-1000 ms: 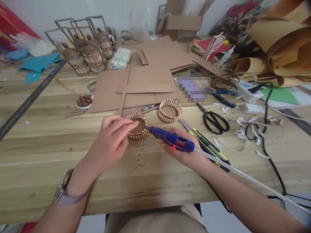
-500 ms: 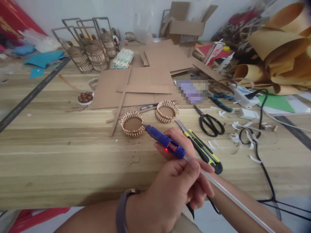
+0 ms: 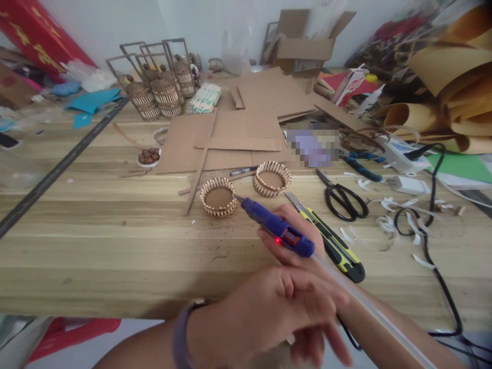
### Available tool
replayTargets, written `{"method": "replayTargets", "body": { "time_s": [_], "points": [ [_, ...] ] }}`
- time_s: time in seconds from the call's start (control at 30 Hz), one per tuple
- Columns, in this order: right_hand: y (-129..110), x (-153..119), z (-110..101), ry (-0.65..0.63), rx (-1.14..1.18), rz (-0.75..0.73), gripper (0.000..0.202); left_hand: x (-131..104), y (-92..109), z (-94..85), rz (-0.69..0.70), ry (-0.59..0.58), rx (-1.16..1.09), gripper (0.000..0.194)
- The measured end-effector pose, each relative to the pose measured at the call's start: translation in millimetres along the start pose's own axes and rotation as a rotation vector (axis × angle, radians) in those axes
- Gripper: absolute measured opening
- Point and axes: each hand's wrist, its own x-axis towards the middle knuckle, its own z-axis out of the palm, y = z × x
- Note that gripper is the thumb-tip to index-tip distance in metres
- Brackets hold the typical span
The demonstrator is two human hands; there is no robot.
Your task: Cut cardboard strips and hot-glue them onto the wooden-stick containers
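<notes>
My right hand [image 3: 295,230] is closed around a blue glue gun [image 3: 277,228] with a red light on its side. A long clear glue stick [image 3: 369,302] runs out of the gun's rear toward the bottom right. Its metal tip is beside the right rim of a small round basket [image 3: 218,197] of short wooden sticks. A second such basket [image 3: 272,179] sits just behind and to the right. My left hand [image 3: 280,312], with a band on the wrist, is below the gun with its fingers apart and nothing in them.
A yellow-black cutter [image 3: 334,243] lies right of my right hand, with black scissors [image 3: 342,197] beyond it. Cardboard sheets [image 3: 246,128], a bowl of brown nuts [image 3: 149,157] and lidded baskets with tall handles [image 3: 165,97] stand farther back. A black cable [image 3: 442,287] runs down the right.
My left hand has let go of the glue stick and opened its fingers, moving slightly down. The view has shifted, so the table's things appear farther right.
</notes>
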Motion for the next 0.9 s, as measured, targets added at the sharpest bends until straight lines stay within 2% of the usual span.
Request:
{"method": "replayTargets", "body": {
  "time_s": [0.03,0.07,0.1,0.17,0.2,0.27,0.33,0.4,0.47,0.73,0.9],
  "points": [
    [0,2,-1,0.002,0.036,0.052,0.017,-11,7,-5.9,-0.07,-0.004,0.159,0.055],
    [2,4,-1,0.0,0.084,0.108,0.02,-22,16,-13.3,-0.072,0.087,0.349,0.045],
    [4,6,-1,-0.008,0.138,0.158,0.022,-33,26,-22.4,-0.006,0.232,0.595,0.032],
    [9,10,2,-0.042,0.231,0.21,0.022,-51,47,-46.3,0.296,0.591,1.124,0.017],
    [11,11,4,-0.055,0.257,0.218,0.022,-57,57,-60.6,0.451,0.707,1.345,0.013],
    [14,12,6,-0.075,0.248,0.209,0.022,-62,72,-90.9,0.582,0.816,1.678,0.023],
    [15,13,7,-0.108,0.193,0.183,0.023,-58,80,-117.6,0.531,0.789,1.841,0.031],
    [15,12,6,-0.138,0.144,0.16,0.025,-50,81,-135.2,0.469,0.706,1.878,0.022],
    [15,13,5,-0.152,0.121,0.14,0.026,-44,79,-142.6,0.453,0.661,1.859,0.011],
    [15,14,1,-0.192,0.092,-0.046,0.019,-51,75,-133.7,0.645,0.67,1.653,0.014],
    [18,10,3,-0.202,0.104,-0.096,0.012,-57,74,-132.1,0.641,0.681,1.575,0.017]
  ]
}}
